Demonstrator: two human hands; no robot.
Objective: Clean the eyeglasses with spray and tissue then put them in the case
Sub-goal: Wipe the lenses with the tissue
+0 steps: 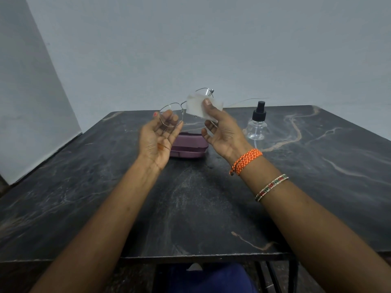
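Observation:
Thin metal-framed eyeglasses (171, 114) are held up above the table. My left hand (158, 138) holds the left lens rim with its fingers behind the lens. My right hand (220, 130) pinches a folded white tissue (196, 107) over the right lens, thumb on top. One temple arm sticks out to the right. Below my hands lies a closed purple case (188, 146), partly hidden. A clear spray bottle (256, 124) with a black nozzle stands to the right of the case.
The dark marbled table (190, 197) reaches to a grey wall at the back. Its front edge is near my lap. A white panel leans at the left. Bracelets circle my right wrist.

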